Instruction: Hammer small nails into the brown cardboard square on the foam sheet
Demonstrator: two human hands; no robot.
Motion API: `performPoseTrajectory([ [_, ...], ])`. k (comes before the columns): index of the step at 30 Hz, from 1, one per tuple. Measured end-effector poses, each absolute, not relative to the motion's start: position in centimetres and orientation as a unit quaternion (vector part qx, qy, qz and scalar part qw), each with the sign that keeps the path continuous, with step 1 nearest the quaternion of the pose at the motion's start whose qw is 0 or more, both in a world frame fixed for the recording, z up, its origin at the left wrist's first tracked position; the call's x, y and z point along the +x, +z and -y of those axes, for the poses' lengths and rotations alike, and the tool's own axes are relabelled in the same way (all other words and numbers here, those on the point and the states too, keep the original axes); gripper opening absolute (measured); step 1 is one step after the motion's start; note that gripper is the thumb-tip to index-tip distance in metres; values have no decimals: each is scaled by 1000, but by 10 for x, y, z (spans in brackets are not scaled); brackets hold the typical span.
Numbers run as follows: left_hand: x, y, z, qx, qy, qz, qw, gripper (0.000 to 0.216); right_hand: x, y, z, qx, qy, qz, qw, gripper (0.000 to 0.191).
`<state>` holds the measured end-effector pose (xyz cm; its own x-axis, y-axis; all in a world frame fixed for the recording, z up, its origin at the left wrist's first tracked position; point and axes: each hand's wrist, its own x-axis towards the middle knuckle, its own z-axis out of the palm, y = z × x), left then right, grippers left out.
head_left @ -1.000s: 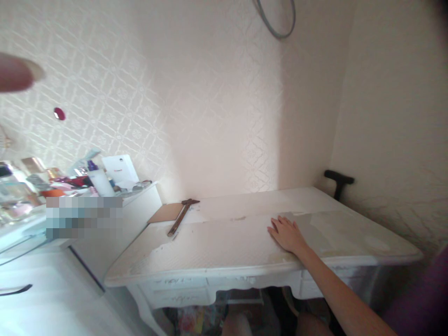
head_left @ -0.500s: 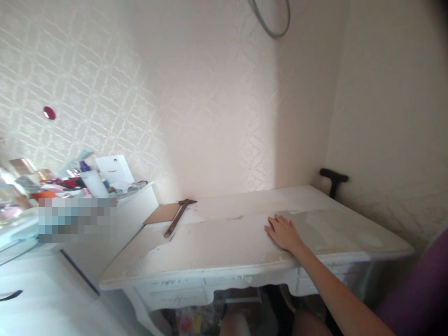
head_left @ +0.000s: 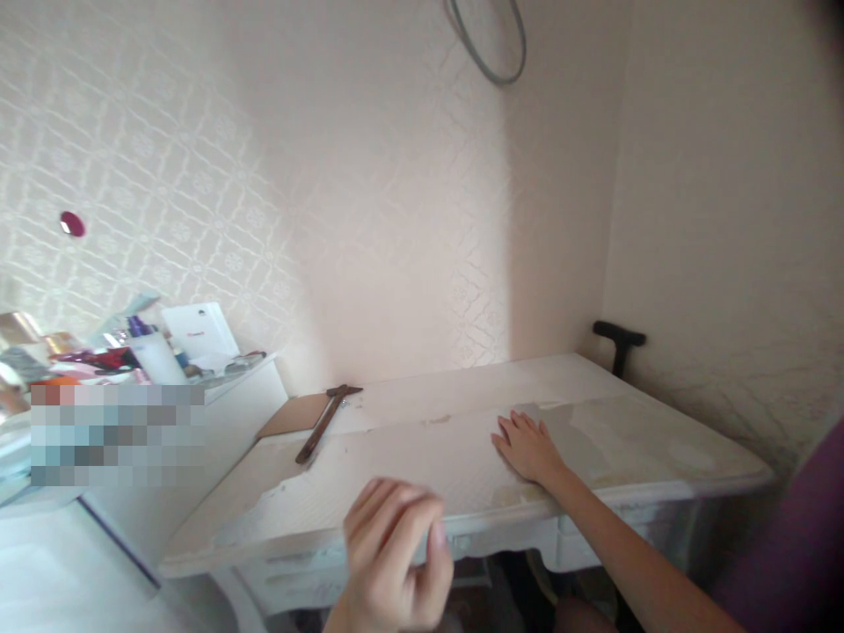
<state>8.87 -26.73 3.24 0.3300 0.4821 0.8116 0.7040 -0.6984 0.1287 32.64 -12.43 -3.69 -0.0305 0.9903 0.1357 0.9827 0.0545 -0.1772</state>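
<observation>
My right hand [head_left: 529, 450] lies flat on the worn top of a white desk [head_left: 396, 457], fingers spread, with nothing in it. My left hand [head_left: 396, 549] is raised in front of the desk's front edge. Its fingers are loosely curled with the thumb close to them, slightly blurred, and no object shows in it. A hammer [head_left: 321, 424] with a dark head and wooden handle rests on the left part of the desktop, apart from both hands. Beside it lies a flat brown board [head_left: 294, 416].
At the left stands a white cabinet [head_left: 217, 440] crowded with bottles, tubes and a white box [head_left: 200, 330]. A black T-shaped handle [head_left: 620, 338] rises behind the desk's right edge. A grey cable loop [head_left: 505, 81] hangs on the wall above.
My left hand has come into view from below, in front of the desk. My right hand stays flat on the desktop. The view has shifted slightly to the right.
</observation>
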Motion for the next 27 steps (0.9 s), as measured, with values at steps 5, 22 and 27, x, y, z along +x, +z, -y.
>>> performPoseTrajectory([
  [5, 114, 12, 163, -809, -247, 533, 16, 35, 326, -35, 125, -690, 14, 716, 107, 55],
  [22, 143, -23, 88, -761, -101, 641, -32, 60, 277, -25, 76, -679, 77, 718, 136, 62],
  [27, 144, -23, 90, -757, -97, 645, -25, 59, 275, -32, 78, -673, 69, 723, 139, 61],
])
